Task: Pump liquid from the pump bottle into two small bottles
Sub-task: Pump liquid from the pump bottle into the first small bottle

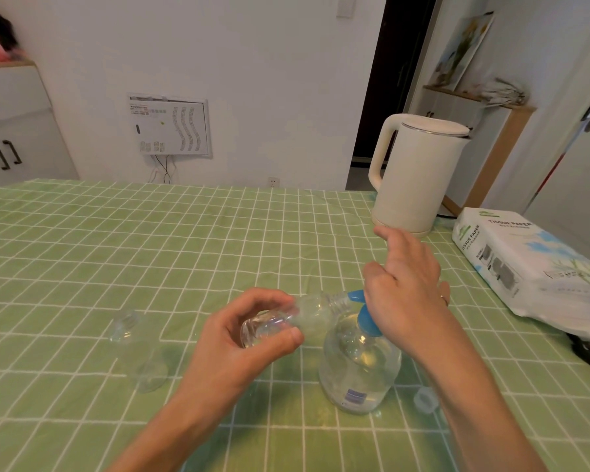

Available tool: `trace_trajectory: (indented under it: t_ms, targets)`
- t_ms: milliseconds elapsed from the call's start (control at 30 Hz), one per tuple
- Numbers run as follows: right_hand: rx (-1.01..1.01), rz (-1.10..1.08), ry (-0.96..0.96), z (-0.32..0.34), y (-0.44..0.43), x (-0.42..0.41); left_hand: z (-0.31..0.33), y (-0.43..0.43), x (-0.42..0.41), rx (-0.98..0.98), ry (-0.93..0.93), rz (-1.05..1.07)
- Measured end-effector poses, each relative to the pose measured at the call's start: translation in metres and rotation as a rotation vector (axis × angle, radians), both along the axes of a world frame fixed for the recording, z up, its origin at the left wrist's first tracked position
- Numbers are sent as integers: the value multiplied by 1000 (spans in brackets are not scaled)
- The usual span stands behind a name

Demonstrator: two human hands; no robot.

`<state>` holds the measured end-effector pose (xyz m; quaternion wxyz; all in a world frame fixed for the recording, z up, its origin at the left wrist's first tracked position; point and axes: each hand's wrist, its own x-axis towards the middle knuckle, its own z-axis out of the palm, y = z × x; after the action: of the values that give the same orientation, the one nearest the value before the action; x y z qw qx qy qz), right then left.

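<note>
1. One loose cap (423,400) sits just beside the single pump bottle (358,362), off so filling can happen I guess
2. Left hand (252,338) grips a small bottle (286,321) tipped sideways, mouth at the blue spout to catch the liquid
3. Right hand (409,287) wraps over the pump head, looks set to press
4. Second small bottle (126,327) waits on the bench (82,250), so two total
5. Far back: one kettle (416,172), one tissue pack (525,260)
</note>
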<state>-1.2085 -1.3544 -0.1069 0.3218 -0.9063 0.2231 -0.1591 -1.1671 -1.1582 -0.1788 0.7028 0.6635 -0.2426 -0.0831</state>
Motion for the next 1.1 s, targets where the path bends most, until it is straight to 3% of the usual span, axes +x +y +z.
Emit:
trace_trajectory:
  t_ms: [1100]
  targets:
    - [79,12,46,1,7,-1,0,2,1,-16,-2,-10]
